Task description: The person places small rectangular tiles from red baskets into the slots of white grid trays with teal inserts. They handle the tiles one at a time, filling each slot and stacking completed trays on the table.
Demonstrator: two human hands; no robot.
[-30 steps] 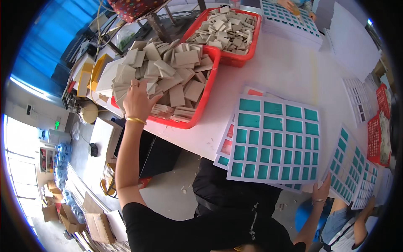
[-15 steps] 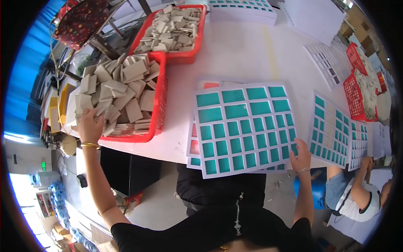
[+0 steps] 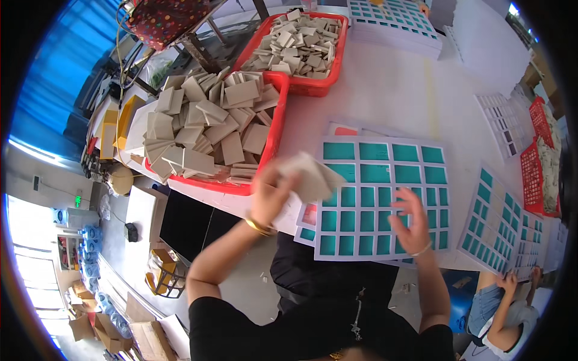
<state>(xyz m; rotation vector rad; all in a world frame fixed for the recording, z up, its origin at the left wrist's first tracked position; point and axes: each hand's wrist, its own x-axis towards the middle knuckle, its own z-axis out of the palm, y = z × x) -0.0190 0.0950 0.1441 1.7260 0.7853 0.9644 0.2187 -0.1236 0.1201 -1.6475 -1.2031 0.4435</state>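
Grid board (image 3: 354, 219): white frame, flat, close in front of the person at the near side of the white table (image 3: 385, 90). Cells teal at the bottom. Two upper rows of four larger, wide cells; beneath them rows of smaller, narrower ones. Some cells hidden by the right hand (image 3: 412, 225). Another board (image 3: 346, 130) lies underneath, offset, its red patches and a few teal cells showing past the upper and left edges.

Tiles: pale grey-beige, flat, square-cornered. Stack of tiles (image 3: 316, 177) in the left hand (image 3: 274, 189), blurred, overlapping the board's left part in this view; count not readable. Whether the stack touches the board, cannot tell.

Left hand: closed on the near end of the stack, fingers bent around it. Gold bangle (image 3: 260, 227) on the wrist.

Right hand: fingers spread loosely and slightly curled, nothing seen in the grip, over the lower right cells. Contact with the board unclear.

To the left, a red basket (image 3: 277, 129) heaped above its rim with loose tiles, many tilted, some on edge. Behind it a second red basket (image 3: 338, 57), full of smaller-looking pale pieces.
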